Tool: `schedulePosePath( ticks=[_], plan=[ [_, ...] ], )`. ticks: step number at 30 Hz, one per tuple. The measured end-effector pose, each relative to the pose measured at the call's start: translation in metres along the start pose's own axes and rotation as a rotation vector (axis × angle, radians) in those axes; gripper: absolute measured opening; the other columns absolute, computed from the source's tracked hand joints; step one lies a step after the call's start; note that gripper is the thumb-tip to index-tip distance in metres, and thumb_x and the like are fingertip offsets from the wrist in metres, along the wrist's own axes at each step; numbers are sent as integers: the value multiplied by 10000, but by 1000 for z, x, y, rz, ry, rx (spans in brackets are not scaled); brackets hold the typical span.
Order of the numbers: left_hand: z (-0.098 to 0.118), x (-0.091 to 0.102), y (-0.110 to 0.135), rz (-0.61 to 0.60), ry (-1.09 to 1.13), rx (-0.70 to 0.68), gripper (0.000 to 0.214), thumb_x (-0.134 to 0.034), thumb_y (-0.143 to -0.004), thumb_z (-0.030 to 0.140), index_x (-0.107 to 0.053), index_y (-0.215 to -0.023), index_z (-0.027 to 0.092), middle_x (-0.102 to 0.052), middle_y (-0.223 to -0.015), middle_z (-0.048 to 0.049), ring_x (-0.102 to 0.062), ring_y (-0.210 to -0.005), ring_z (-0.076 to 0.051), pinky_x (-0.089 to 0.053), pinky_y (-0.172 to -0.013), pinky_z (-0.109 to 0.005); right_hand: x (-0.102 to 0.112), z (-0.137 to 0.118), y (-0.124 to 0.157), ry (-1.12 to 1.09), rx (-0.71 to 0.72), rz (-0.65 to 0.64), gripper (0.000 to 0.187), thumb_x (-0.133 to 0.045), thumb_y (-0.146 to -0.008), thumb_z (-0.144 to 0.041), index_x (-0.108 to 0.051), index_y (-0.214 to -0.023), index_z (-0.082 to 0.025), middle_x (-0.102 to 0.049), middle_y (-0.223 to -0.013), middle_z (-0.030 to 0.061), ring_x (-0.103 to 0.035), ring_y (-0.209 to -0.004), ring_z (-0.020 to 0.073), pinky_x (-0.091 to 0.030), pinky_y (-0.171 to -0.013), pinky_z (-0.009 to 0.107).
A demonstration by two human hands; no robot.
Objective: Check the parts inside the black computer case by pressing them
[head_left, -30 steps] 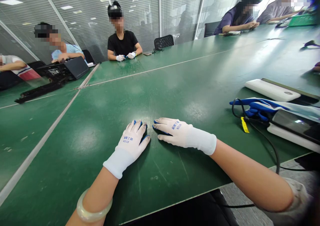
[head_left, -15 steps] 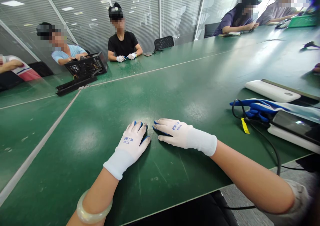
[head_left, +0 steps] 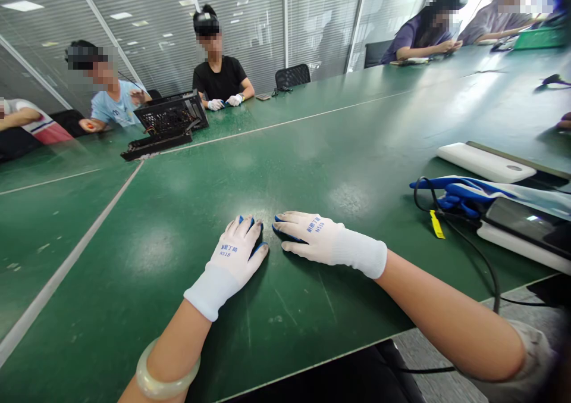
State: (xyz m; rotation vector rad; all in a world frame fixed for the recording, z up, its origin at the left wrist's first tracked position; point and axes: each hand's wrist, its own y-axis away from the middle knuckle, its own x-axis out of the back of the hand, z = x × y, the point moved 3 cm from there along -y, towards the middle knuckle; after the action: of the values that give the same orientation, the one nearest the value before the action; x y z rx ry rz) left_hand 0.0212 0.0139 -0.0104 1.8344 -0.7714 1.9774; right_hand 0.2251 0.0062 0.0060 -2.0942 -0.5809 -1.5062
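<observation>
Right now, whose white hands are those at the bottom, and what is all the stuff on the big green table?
Those hands belong to a person wearing a camera on their head, so you see what they see, looking forward and down. The left hand in a white knit glove and the right hand in a white knit glove both lie flat on the green table. They hold nothing. A pale smooth bracelet sits on the left wrist. To the right lie a flat white box, a blue glove and a black cable with a yellow tag. Far across the table, another person pushes a black metal case with a mesh side. More people sit around the table.
</observation>
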Motion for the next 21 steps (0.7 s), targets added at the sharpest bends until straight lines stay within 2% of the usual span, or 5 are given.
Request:
schedulePosePath(
  ticks=[14,17,21],
  plan=[
    [0,-3,4,59,20,-16,500,-376,-1008,435,-474,-1413,160,-477,-1481,-163,-363,-1425,-352,-336,-1149,-554,-4,3,1,-37,11,26,489,-482,-969,-414,-552,-1393,-181,-530,-1442,149,-470,-1354,294,-402,-1117,480],
    [-2,-6,4,55,2,4,507,-416,-996,425,-493,-1404,136,-469,-1487,-174,-357,-1424,-370,-338,-1146,-560,-2,1,1,-20,-15,2,495,-491,-966,-406,-553,-1394,-166,-517,-1454,152,-460,-1363,295,-397,-1122,466],
    [-1,-5,6,90,16,1,489,-422,-997,442,-500,-1404,183,-494,-1475,-143,-384,-1413,-356,-371,-1131,-549,-1,-1,1,-28,-52,-10,501,-499,-963,-403,-559,-1394,-154,-513,-1457,158,-466,-1359,294,-398,-1123,461]
  ],
)
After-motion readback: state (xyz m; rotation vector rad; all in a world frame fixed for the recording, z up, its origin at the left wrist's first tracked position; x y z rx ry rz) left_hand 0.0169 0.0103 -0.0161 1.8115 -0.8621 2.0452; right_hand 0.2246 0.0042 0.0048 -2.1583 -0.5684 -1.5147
